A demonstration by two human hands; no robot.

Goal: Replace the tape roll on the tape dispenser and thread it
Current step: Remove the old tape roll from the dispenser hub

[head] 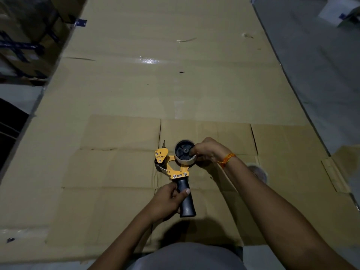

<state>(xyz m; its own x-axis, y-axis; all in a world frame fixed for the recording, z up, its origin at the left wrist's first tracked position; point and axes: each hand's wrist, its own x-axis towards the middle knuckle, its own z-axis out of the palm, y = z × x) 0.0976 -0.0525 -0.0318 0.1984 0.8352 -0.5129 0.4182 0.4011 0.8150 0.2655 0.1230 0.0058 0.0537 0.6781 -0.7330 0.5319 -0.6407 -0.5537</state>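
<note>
Flattened cardboard across the whole work surface, dim light. Left hand clamped round black handle of yellow tape dispenser, held just above the cardboard near the bottom centre. Right hand pinched on rim of tape roll sitting on the dispenser's hub; second roll on cardboard, partly hidden behind right forearm.
</note>
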